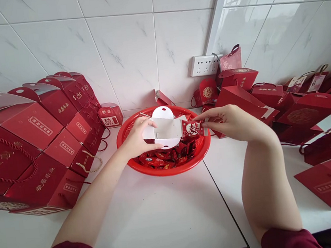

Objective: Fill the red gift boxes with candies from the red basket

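Over a red plastic basket (171, 171), my left hand (140, 139) grips the left side of an open box (165, 128), whose white inside faces up with its rounded flaps spread. To the right of that box, my right hand (223, 120) pinches a red packet (192, 129) with a pale double-happiness print between thumb and fingers. The packet is beside the box's right edge. Red wrapped candies (166, 158) lie in the basket beneath. The box's outer side is mostly hidden.
Stacked red gift boxes (41, 122) with rope handles fill the left side. A small red box (111, 116) stands by the tiled wall. More red boxes (304, 112) crowd the right, near a white power strip (205, 65). A dark seam crosses the white table (164, 215).
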Action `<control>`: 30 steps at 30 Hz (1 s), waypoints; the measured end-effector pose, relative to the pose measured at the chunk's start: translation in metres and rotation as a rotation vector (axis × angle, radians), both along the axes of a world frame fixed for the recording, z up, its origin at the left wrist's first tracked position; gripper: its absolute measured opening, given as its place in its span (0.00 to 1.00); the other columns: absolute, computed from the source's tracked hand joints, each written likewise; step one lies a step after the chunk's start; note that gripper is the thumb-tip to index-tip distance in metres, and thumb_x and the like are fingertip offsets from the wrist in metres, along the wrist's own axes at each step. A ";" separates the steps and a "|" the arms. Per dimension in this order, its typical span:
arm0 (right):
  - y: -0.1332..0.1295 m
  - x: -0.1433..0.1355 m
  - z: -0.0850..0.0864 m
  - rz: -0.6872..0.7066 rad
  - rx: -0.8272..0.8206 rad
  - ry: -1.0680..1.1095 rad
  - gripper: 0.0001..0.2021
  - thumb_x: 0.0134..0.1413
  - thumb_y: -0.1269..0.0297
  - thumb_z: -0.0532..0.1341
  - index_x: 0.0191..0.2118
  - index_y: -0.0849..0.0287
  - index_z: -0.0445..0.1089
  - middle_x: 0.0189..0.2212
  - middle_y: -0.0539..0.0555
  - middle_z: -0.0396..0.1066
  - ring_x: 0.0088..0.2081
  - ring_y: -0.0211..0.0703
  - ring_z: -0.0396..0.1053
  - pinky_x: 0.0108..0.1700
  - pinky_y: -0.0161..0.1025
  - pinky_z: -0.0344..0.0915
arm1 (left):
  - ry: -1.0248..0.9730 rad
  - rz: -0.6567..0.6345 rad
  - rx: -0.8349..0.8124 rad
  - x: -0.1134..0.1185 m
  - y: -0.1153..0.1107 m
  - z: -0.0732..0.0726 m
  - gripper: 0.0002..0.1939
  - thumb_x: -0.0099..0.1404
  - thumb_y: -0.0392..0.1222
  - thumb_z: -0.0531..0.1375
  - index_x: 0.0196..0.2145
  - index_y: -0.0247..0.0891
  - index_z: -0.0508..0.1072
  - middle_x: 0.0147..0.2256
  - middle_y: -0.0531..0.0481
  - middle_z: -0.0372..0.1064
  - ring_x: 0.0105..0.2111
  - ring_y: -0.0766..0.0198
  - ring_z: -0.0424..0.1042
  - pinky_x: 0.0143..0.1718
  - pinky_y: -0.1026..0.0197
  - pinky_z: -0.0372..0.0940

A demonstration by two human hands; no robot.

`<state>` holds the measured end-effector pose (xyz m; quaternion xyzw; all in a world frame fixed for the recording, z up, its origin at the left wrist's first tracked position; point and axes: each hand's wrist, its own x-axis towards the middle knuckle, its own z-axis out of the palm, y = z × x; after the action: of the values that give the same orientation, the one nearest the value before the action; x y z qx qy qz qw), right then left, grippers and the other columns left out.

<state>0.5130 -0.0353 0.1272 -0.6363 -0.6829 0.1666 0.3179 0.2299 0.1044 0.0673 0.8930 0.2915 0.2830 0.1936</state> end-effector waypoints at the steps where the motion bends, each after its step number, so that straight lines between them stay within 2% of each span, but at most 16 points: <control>1: -0.002 -0.003 0.002 -0.014 0.039 0.035 0.15 0.60 0.62 0.60 0.50 0.51 0.79 0.33 0.52 0.79 0.30 0.43 0.74 0.30 0.39 0.70 | 0.024 -0.039 0.009 0.000 -0.002 0.001 0.29 0.47 0.52 0.74 0.44 0.46 0.70 0.59 0.46 0.58 0.64 0.46 0.58 0.64 0.42 0.58; 6: 0.000 -0.021 0.002 -0.055 0.167 0.083 0.15 0.61 0.64 0.59 0.49 0.53 0.80 0.35 0.53 0.80 0.36 0.47 0.77 0.38 0.43 0.73 | 0.124 -0.183 0.009 -0.001 -0.008 0.006 0.27 0.49 0.52 0.74 0.43 0.45 0.70 0.64 0.45 0.54 0.66 0.45 0.55 0.66 0.43 0.57; 12: 0.016 -0.049 -0.013 0.020 0.182 -0.138 0.16 0.61 0.70 0.57 0.46 0.52 0.81 0.41 0.52 0.80 0.41 0.47 0.76 0.44 0.41 0.69 | 0.117 -0.195 0.062 -0.002 -0.010 0.006 0.24 0.50 0.52 0.73 0.40 0.44 0.69 0.63 0.45 0.54 0.66 0.47 0.57 0.65 0.45 0.58; 15: 0.027 -0.065 -0.023 0.089 0.083 -0.260 0.17 0.64 0.72 0.54 0.46 0.55 0.80 0.39 0.55 0.80 0.38 0.45 0.75 0.40 0.37 0.66 | 0.118 -0.175 0.084 -0.003 -0.011 0.005 0.24 0.50 0.53 0.73 0.40 0.44 0.70 0.63 0.44 0.53 0.66 0.46 0.55 0.65 0.45 0.58; 18: 0.038 -0.077 -0.034 0.099 -0.047 -0.447 0.16 0.64 0.74 0.53 0.44 0.59 0.79 0.39 0.58 0.78 0.36 0.44 0.74 0.35 0.37 0.62 | 0.145 -0.175 0.072 -0.002 -0.011 0.005 0.24 0.50 0.54 0.73 0.40 0.44 0.70 0.62 0.44 0.54 0.65 0.45 0.58 0.65 0.44 0.59; 21: 0.045 -0.082 -0.043 0.075 -0.055 -0.570 0.15 0.63 0.76 0.52 0.42 0.62 0.77 0.43 0.60 0.75 0.35 0.45 0.72 0.30 0.38 0.56 | 0.170 -0.204 0.054 -0.001 -0.010 0.005 0.23 0.51 0.53 0.73 0.40 0.44 0.70 0.62 0.44 0.54 0.65 0.45 0.58 0.64 0.45 0.60; 24: 0.050 -0.084 -0.048 0.083 -0.050 -0.539 0.15 0.63 0.78 0.51 0.43 0.63 0.75 0.42 0.59 0.75 0.35 0.43 0.71 0.28 0.37 0.53 | 0.162 -0.222 0.050 -0.001 -0.010 0.005 0.23 0.51 0.53 0.73 0.40 0.43 0.70 0.62 0.43 0.54 0.65 0.45 0.58 0.63 0.45 0.61; 26: 0.052 -0.086 -0.051 0.145 -0.085 -0.496 0.16 0.62 0.80 0.50 0.44 0.64 0.74 0.38 0.58 0.75 0.33 0.42 0.70 0.30 0.37 0.53 | 0.160 -0.233 0.049 -0.001 -0.010 0.005 0.23 0.51 0.52 0.73 0.40 0.43 0.70 0.62 0.43 0.54 0.65 0.45 0.58 0.63 0.46 0.61; 30: 0.059 -0.091 -0.058 0.274 -0.197 -0.451 0.14 0.62 0.79 0.51 0.37 0.65 0.74 0.32 0.58 0.75 0.28 0.40 0.66 0.29 0.37 0.53 | 0.184 -0.245 0.062 -0.001 -0.011 0.002 0.21 0.53 0.51 0.72 0.41 0.45 0.72 0.63 0.45 0.52 0.66 0.45 0.57 0.64 0.48 0.60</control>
<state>0.4217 0.0240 0.0689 -0.5868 -0.7966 0.1276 0.0691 0.2288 0.0938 0.0690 0.9496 0.1879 0.1832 0.1714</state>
